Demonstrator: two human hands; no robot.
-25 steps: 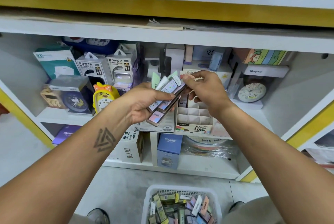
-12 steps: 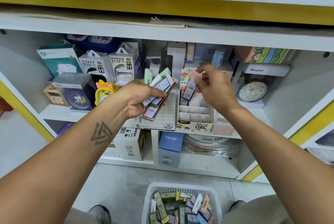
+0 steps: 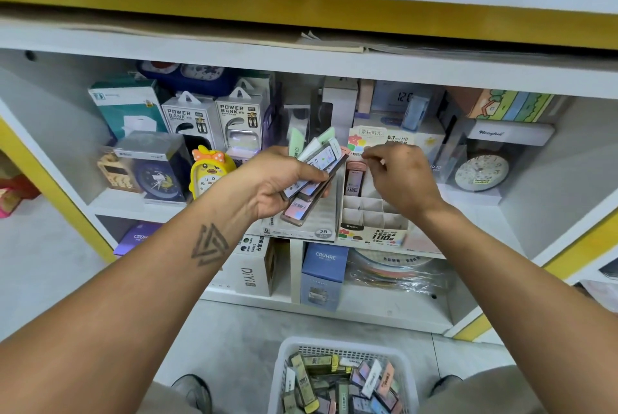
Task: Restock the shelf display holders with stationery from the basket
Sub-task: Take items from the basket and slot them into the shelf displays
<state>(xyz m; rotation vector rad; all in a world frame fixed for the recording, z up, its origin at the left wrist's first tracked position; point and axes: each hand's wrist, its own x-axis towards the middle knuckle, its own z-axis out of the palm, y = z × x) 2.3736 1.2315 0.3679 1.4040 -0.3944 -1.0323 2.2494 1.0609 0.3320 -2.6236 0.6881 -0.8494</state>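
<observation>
My left hand (image 3: 277, 182) grips a fanned bundle of slim lead-refill cases (image 3: 317, 166) in front of the middle shelf. My right hand (image 3: 404, 179) hovers over a white cardboard display holder (image 3: 371, 229) with divided slots. Its thumb and forefinger pinch the top of a pink lead case (image 3: 352, 179), which stands upright in the holder's back left slot. The slots in front of it show bare dividers. Low in the view, a white plastic basket (image 3: 284, 366) on the floor holds several more cases (image 3: 337, 383).
A grey holder marked 2B (image 3: 317, 229) stands just left of the white one, partly behind the bundle. Power bank boxes (image 3: 190, 119), a yellow chick clock (image 3: 209, 169) and a round clock (image 3: 481, 172) crowd the shelf. Boxes (image 3: 322, 276) fill the lower shelf.
My right hand drew one pink case from the bundle, carried it to the right and lowered it into the holder's back left slot. The left hand stayed nearly still.
</observation>
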